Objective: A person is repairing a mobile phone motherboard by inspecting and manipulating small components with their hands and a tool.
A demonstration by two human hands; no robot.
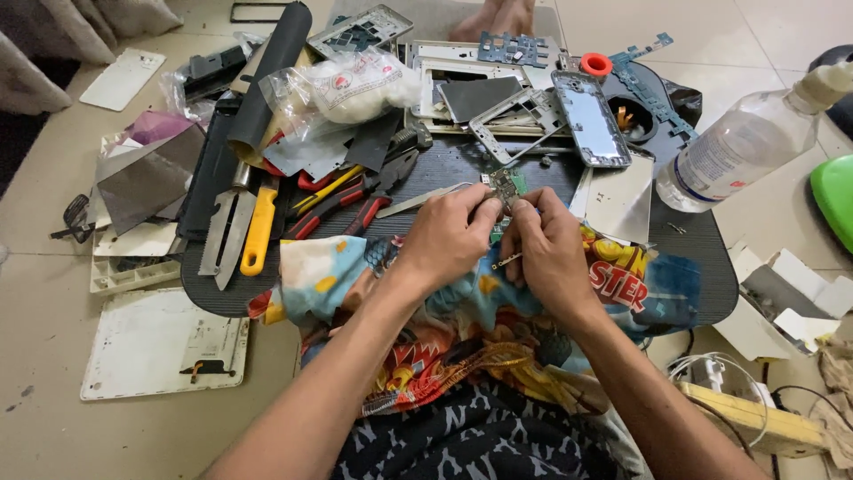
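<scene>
Fingers of the left hand (449, 236) and the right hand (544, 244) were closed together around a small green circuit board (507, 187), which both hands pinched from two sides. The board stood just above the near part of the black tray (702, 240), which I use as the landmark. Both hands were over the near edge of this tray, close to its middle. From the right hand a thin metal tool (506, 260) came out toward the left hand; its tip was too small to tell more.

Under the hands, a colourful printed cloth (324, 271) lay over the near edge of the tray and fell down toward the person. On the tray, to the left of the hands, red-handled pliers (342, 200) lay, and further left a yellow-handled knife (259, 228) beside a flat metal scraper (219, 233). Behind the hands, on the far part of the tray, a silver phone frame (591, 120) lay tilted, with other frames and plates near it. An orange cap (595, 64) was at the far edge. A clear plastic bottle (742, 147) lay on its side at the right far corner of the tray. On the floor, left of the tray, a white back cover (151, 342) lay flat. A black roll (267, 76) lay at the far left of the tray.
</scene>
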